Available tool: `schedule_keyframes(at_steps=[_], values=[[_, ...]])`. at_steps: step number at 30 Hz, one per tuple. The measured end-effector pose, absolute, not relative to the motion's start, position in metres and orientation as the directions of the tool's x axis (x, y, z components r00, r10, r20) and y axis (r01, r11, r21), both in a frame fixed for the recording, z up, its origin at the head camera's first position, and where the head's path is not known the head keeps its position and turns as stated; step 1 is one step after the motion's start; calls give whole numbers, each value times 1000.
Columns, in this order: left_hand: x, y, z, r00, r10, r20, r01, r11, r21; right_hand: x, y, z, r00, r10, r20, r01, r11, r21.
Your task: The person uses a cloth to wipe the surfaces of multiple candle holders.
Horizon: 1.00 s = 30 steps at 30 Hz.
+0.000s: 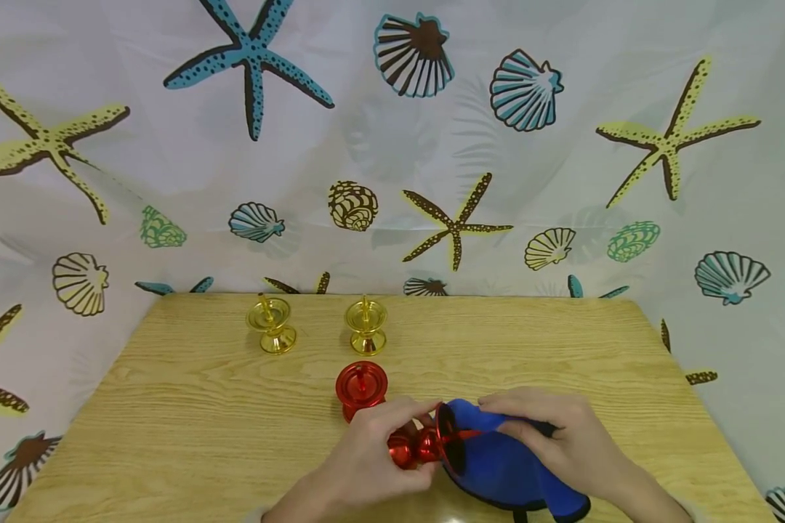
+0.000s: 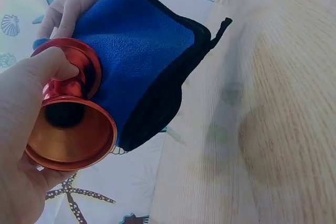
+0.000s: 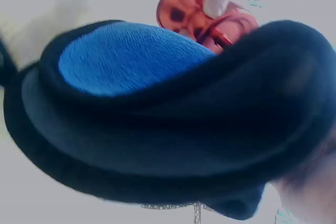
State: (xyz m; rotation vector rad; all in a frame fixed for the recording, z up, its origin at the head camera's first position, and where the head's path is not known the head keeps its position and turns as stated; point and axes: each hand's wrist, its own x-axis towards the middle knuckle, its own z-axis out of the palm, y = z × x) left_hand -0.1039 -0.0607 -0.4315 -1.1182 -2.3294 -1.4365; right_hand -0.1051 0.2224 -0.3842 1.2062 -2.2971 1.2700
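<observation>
My left hand (image 1: pixel 366 457) grips a shiny red candle holder (image 1: pixel 427 444), tipped on its side so the dish and spike point right. In the left wrist view its flared hollow base (image 2: pixel 73 140) faces the camera, with the thumb over the stem. My right hand (image 1: pixel 572 436) pinches a blue cloth (image 1: pixel 504 468) with black edging around the spike. The rest of the cloth drapes down below that hand. In the right wrist view the dark outer side of the cloth (image 3: pixel 157 135) covers most of the fingers.
A second red candle holder (image 1: pixel 361 385) stands upright just beyond my left hand. Farther back on the wooden table (image 1: pixel 203 421) stand two gold candle holders, one at left (image 1: pixel 278 338) and one near the middle (image 1: pixel 367 341). A shell-patterned curtain (image 1: pixel 392 145) hangs behind.
</observation>
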Motion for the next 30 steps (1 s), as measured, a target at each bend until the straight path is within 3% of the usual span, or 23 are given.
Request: schedule_keyframes(at_steps=[4, 9, 13, 17, 24, 30], values=[[-103, -61, -431, -779, 419, 467, 592, 243, 769, -108, 229, -380, -708, -440, 552, -703, 367, -609], [-102, -58, -426, -892, 288, 349, 408, 181, 895, -113, 231, -383, -739, -316, 595, -670, 434, -602], [-101, -55, -417, -967, 168, 192, 215, 126, 968, -115, 230, -390, -713, -277, 644, -682, 488, -545], [-101, -50, -408, -995, 69, 75, 81, 89, 993, -118, 227, -399, -649, -291, 703, -736, 476, -482], [-105, -42, -403, -1000, 4, 0, 0, 50, 999, -120, 212, -412, -505, -328, 798, -845, 376, -380], [-106, -36, -403, -1000, -6, -26, -26, 13, 1000, -118, 199, -417, -482, -318, 816, -857, 366, -364]])
